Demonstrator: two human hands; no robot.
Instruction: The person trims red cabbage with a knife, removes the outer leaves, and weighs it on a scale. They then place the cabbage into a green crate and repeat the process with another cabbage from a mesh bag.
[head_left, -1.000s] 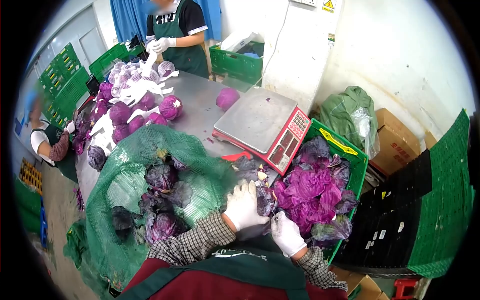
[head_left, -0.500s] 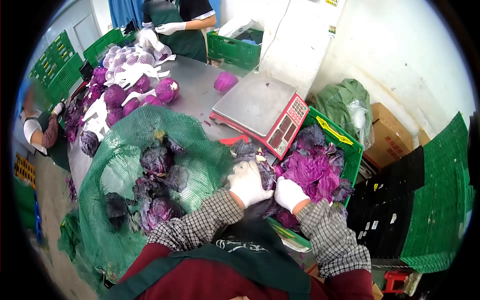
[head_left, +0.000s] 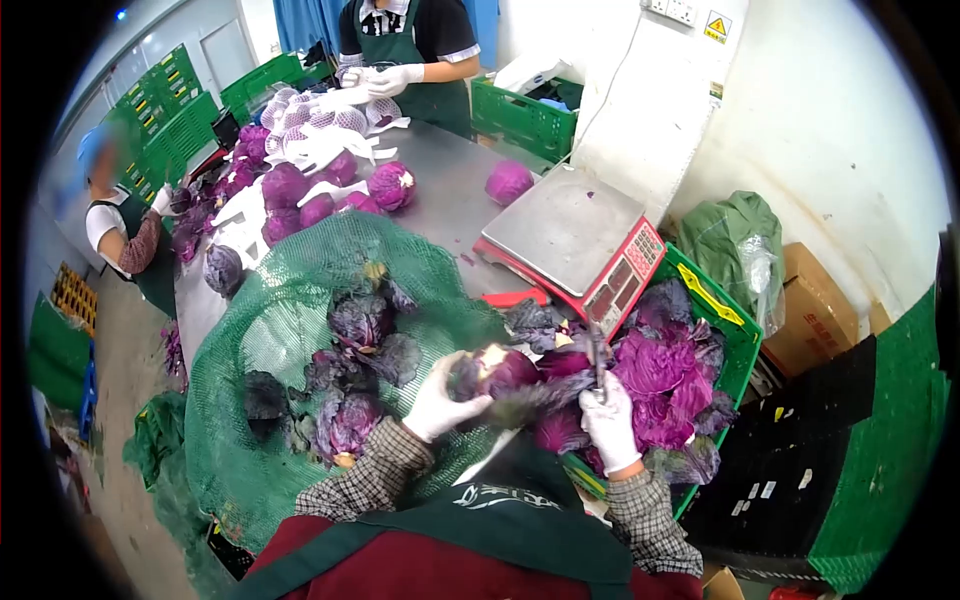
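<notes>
My left hand (head_left: pixel 440 398), in a white glove, grips a red cabbage (head_left: pixel 512 372) from its left side, with the pale stem end facing up. In my gloved right hand (head_left: pixel 611 425) is a knife (head_left: pixel 598 358), its narrow dark blade pointing up and away. A motion-blurred outer leaf (head_left: pixel 545 398) stretches between the cabbage and my right hand. Left of my hands, a green mesh sack (head_left: pixel 225 385) lies spread open with dark, leafy cabbages (head_left: pixel 345 425) in it. Loose purple leaves (head_left: pixel 655 370) fill the green crate (head_left: pixel 742 368) beside my right hand.
A red-framed scale (head_left: pixel 570 230) stands on the metal table (head_left: pixel 450 165) beyond the crate. Trimmed cabbages (head_left: pixel 285 185) and white net-wrapped ones (head_left: pixel 300 115) lie farther back. One co-worker (head_left: pixel 410 75) stands across the table, another (head_left: pixel 135 235) at left. Black-and-green stacked crates (head_left: pixel 800 470) stand at right.
My hands have moved apart. The left now holds the cabbage up with its stem end showing, and the knife has come into view in my right hand. The camera view has shifted.
</notes>
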